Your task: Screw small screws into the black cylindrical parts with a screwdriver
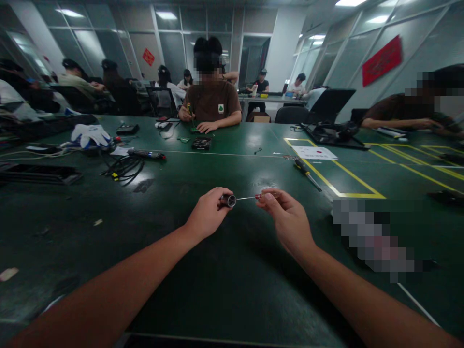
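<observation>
My left hand (209, 211) is closed around a short dark cylinder (228, 200) whose round, light-rimmed end faces me. Between the fingers of my right hand (288, 215) is a small screwdriver (259, 196) with a reddish, see-through handle. Its thin metal shaft points left and reaches the cylinder's side; whether the tip touches it I cannot tell. Both hands are just above the green table (217, 280), and my left fingers hide part of the cylinder.
A yellow-black screwdriver (307, 174) lies to the right, near a paper sheet (315, 152) and yellow tape (357, 195). Black cable (125, 169), a pen-like tool (147, 154) and white gloves (90, 136) lie left. Across the table a person (210, 99) works on a green board.
</observation>
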Demonstrator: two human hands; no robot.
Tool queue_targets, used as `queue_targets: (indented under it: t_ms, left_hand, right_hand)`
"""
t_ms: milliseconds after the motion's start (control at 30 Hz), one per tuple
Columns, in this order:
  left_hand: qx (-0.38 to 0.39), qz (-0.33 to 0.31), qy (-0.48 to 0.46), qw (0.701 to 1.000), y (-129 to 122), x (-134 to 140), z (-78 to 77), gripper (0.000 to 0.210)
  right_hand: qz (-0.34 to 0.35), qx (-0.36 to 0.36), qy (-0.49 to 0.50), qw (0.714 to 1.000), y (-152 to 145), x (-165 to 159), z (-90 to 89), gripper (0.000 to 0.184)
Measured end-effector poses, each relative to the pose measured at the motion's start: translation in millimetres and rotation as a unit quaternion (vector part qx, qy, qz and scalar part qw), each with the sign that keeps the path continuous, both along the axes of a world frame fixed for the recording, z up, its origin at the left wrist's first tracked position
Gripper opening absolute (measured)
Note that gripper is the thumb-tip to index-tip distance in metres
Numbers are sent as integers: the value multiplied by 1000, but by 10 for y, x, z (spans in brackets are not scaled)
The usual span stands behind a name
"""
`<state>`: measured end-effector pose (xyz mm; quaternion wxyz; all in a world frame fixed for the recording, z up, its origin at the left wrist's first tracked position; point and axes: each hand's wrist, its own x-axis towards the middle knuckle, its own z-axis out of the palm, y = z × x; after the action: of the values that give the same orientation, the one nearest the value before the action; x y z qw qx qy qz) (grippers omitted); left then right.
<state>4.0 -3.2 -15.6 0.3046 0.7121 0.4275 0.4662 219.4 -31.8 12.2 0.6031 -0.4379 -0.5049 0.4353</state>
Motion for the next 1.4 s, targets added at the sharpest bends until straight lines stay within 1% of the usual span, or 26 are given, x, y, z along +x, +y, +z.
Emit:
queue_targets:
  t_ms: [100,200,300,367,433,533,633,733,900,1000,1067,1100,1200,1233,1300,1400]
  left_hand:
    - [4,-4,1,1000,0,-1,-8,36]
    - [2,0,5,1000,5,-15,-12,36]
    - [7,9,4,1000,13,-28,0,36]
    - [11,9,-1,1000,16,-30,11,36]
    - [9,8,-4,1000,15,-28,20,36]
    - [2,10,-7,1000,10,-24,28,34]
    - [-6,7,-12,1000,5,-19,24,34]
    - [-13,4,-12,1000,4,-16,14,36]
    - [-16,8,-11,1000,11,-25,9,35]
    - [-23,17,-8,1000,18,-24,9,36]
    - [-24,18,-6,1000,19,-19,9,36]
    - [-23,18,-4,1000,17,-16,10,36]
    - [-19,15,5,1000,3,-8,20,36]
    - [-19,14,6,1000,-2,-6,25,36]
    - [-21,11,8,1000,-13,-2,35,35]
    - [-23,10,10,1000,-25,4,45,35]
  right_hand:
    - [20,-21,46,999,23,-7,-7,29]
    - [51,-66,107,991,39,2,6,28]
    - [114,-149,171,967,52,25,30,29]
    - [136,-170,196,956,59,37,38,29]
    - [109,-133,191,966,62,40,33,27]
    - [59,-56,135,988,56,28,2,28]
    - [44,-11,73,996,39,16,-31,27]
    - [42,13,19,999,24,16,-44,26]
    - [63,39,-57,996,-3,38,-13,26]
    - [92,40,-72,992,-40,37,28,29]
    - [93,47,-81,991,-68,25,57,28]
    - [86,54,-96,990,-81,18,69,27]
    - [46,62,-151,985,-100,0,85,33]
    - [33,60,-163,984,-100,-3,82,32]
    - [8,51,-159,986,-91,-4,67,29]
    - [-13,37,-115,993,-71,3,39,32]
